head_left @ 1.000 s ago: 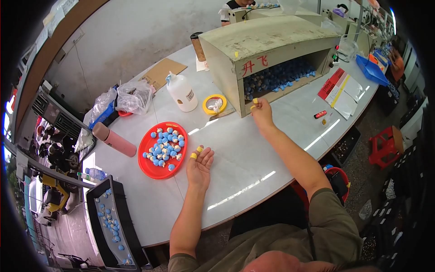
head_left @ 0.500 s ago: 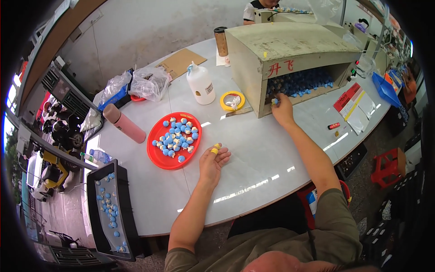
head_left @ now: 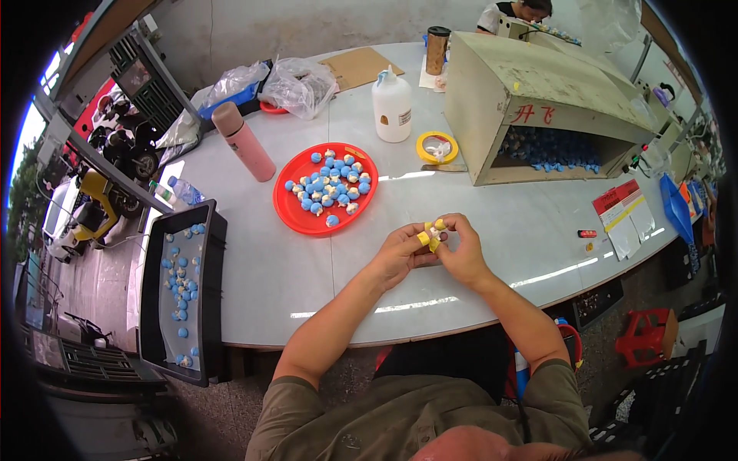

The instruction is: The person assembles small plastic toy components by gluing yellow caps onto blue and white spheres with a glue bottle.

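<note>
In front of me, over the near part of the table, my two hands meet fingertip to fingertip. My left hand [head_left: 397,255] and my right hand [head_left: 464,255] pinch a small pale piece [head_left: 435,231] between them. Yellow tape wraps some of the fingertips, and the fingers cover most of the piece. Beyond my left hand lies a round red tray [head_left: 286,214] with several small blue-and-cream balls [head_left: 329,184]. Farther right stands a metal box [head_left: 480,115] with an open front, and many blue pieces [head_left: 550,146] are heaped inside it.
A black bin [head_left: 213,307] with more blue balls stands at the left table edge. Behind the tray are a pink flask [head_left: 247,146], a white squeeze bottle [head_left: 392,111] and a yellow tape roll [head_left: 437,147]. A red-and-white packet [head_left: 621,215] lies right. Another person [head_left: 523,11] sits behind the box.
My right hand has come back from the box's opening to my left hand, and both now hold the small piece. The view has shifted, so the table's things appear displaced.
</note>
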{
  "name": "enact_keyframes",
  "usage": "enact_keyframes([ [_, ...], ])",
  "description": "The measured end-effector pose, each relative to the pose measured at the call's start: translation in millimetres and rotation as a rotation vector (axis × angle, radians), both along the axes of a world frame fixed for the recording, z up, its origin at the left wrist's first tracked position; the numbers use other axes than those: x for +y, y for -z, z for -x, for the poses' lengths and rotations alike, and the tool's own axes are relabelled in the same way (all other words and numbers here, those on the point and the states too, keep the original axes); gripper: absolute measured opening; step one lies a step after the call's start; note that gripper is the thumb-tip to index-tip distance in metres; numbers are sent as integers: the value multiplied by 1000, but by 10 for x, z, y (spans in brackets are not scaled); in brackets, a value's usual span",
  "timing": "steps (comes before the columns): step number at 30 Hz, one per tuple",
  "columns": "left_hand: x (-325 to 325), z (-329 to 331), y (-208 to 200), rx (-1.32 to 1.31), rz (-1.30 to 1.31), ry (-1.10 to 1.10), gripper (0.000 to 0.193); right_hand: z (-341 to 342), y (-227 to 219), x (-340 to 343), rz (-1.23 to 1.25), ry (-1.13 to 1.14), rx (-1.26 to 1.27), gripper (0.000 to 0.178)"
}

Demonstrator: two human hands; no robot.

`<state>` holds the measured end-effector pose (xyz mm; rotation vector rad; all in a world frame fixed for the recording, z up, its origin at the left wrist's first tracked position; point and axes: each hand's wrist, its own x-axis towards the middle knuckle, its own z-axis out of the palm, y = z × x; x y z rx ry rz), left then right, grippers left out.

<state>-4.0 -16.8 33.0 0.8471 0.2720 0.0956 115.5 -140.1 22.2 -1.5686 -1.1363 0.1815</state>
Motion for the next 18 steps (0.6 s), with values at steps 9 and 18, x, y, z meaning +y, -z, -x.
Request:
enact_keyframes([
  [9,58,27,162,140,-226,-278,29,-45,-213,-369,-62,125,-144,43],
  [18,3,-40,47,242,-370,-146,31,-1416,189,-2196,111,1494,-189,66],
])
